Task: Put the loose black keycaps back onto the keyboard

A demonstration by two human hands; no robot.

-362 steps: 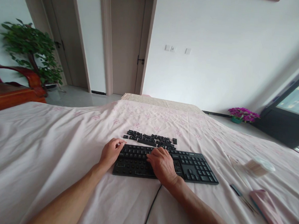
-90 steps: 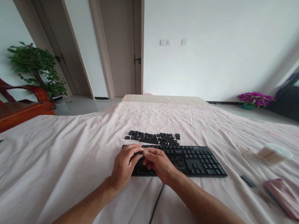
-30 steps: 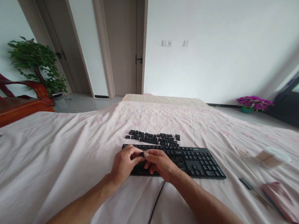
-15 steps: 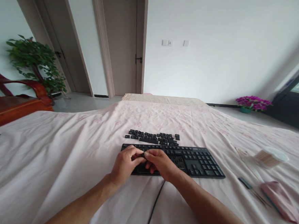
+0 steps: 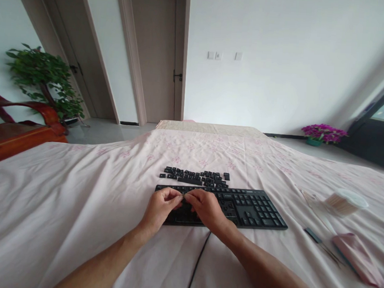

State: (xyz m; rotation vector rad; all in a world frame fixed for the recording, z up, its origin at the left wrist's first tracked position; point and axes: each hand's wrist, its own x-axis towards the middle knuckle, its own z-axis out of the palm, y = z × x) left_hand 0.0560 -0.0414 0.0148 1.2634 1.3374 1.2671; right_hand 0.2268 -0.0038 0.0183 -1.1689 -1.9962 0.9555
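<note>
A black keyboard (image 5: pixel 262 210) lies on the cloth, with many keys off its left and middle parts. Over its left half, my left hand (image 5: pixel 161 207) is closed, thumb and forefinger pinched together. My right hand (image 5: pixel 207 208) meets it there, also in a pinch, so the fingertips of both hands nearly touch. Whatever small thing sits between them is too hidden to name. Just beyond the keyboard's back edge, loose black keycaps (image 5: pixel 189 177) lie in uneven rows, the long space bar among them.
To the right are a clear tub of cotton swabs (image 5: pixel 345 203), tweezers (image 5: pixel 324 247) and a folded pink cloth (image 5: pixel 358 258). The keyboard's cable (image 5: pixel 198 263) runs toward me between my forearms. A wrinkled pale pink sheet (image 5: pixel 110 191) covers the surface. A wooden chair (image 5: pixel 25 128) stands at left.
The fingertips of both hands have drawn tighter together, and the dark bit that showed between them is now mostly covered. The whole view has shifted very slightly.
</note>
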